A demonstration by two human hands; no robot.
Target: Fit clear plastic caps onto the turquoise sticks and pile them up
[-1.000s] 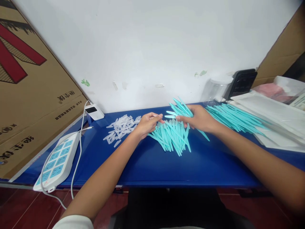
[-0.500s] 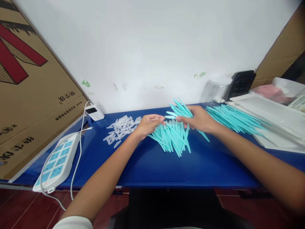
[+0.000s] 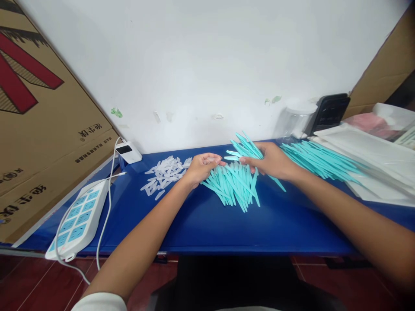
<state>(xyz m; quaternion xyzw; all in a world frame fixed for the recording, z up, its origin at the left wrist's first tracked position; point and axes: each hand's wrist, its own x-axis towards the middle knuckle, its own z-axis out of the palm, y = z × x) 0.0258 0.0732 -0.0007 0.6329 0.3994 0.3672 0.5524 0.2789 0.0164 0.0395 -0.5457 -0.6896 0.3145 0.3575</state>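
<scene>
My right hand (image 3: 267,160) is closed around a fanned bundle of slim turquoise sticks (image 3: 244,147), which look like eyebrow razors. Their tips point up and to the left, towards my left hand (image 3: 205,167). The left fingers are pinched together just short of those tips, and a small translucent cap (image 3: 209,160) seems to show between them, mostly hidden. Below both hands a pile of turquoise sticks (image 3: 235,185) lies spread on the blue table (image 3: 207,231). Left of my left hand is a loose heap of translucent caps (image 3: 167,172).
More turquoise sticks (image 3: 319,160) lie at the right beside white sheets (image 3: 379,160). Behind them stand a clear jar (image 3: 296,121) and a black device (image 3: 329,112). A power strip (image 3: 79,220), cables and a white box with a dark screen (image 3: 128,152) sit at the left, near a large carton (image 3: 48,121).
My left fingers have drawn slightly left, away from the stick tips, and curled a little more. My right hand keeps its bundle in nearly the same place.
</scene>
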